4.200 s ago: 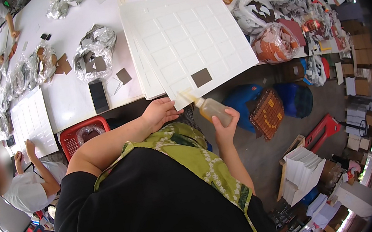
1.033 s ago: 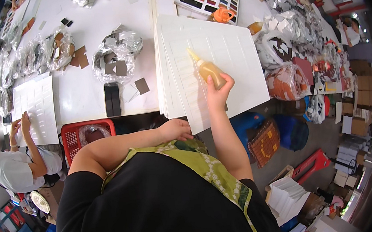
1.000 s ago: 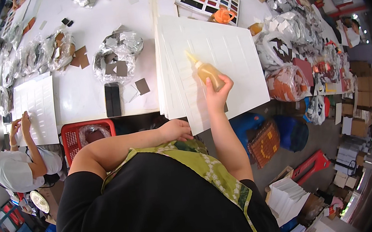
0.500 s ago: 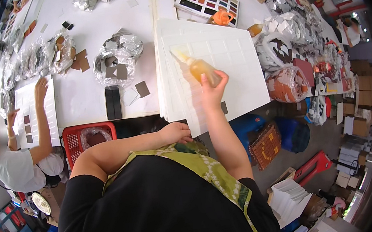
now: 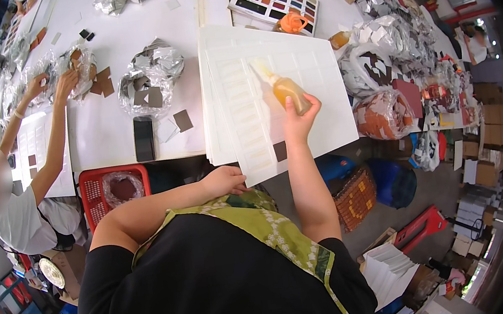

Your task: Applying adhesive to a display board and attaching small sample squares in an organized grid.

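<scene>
My right hand is closed round a squeeze bottle of amber liquid. Its pale nozzle points up and to the left, over a white sheet marked with rows of rectangular outlines. Whether the tip touches the sheet I cannot tell. Strips that look wet or yellowish run down the sheet's left columns. A small dark brown swatch lies near its lower edge, beside my right wrist. My left hand pinches the sheet's near-left corner. More white sheets are stacked underneath.
Left of the stack are a black phone, a loose brown swatch and a plastic bag of swatches. Behind lie a sample board and an orange-topped bottle. Bags crowd the right. A co-worker reaches into bags at left.
The bottle in my right hand has moved rightward across the sheet. The sheet's near corner has shifted a little left with my left hand. The co-worker's hands have gone from their sheet to the bags.
</scene>
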Demonstrator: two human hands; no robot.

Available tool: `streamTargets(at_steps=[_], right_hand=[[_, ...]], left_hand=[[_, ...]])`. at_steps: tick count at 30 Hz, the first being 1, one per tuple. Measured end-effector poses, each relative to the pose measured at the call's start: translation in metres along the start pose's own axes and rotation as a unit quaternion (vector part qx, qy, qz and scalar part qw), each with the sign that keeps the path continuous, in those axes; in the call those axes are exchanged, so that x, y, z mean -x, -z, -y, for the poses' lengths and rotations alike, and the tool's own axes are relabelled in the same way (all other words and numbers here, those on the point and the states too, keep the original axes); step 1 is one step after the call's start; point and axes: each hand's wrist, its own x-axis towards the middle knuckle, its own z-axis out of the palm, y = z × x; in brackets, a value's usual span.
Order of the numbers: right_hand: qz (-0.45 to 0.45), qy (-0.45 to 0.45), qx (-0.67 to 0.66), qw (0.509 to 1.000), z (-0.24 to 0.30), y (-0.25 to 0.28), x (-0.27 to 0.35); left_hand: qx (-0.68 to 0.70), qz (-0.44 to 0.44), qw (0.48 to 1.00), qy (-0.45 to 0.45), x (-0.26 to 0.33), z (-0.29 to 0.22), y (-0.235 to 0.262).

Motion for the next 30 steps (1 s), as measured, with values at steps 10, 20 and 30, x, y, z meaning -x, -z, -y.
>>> streamTargets(at_steps=[10,20,30], right_hand=[[0.006,-0.03,-0.044,0.999,-0.004,0.025,0.01],[0.013,0.122,0.094,0.988,-0.036,0.053,0.023],[0.03,0.071,0.049,0.996,-0.041,0.074,0.034]], left_hand=[[0.056,-0.02,0.998,0.01,0.011,-0.01,-0.013],[0.084,-0.023,0.996,0.009,0.011,-0.007,-0.016],[0.099,-0.032,0.995,0.002,0.014,-0.008,-0.02]])
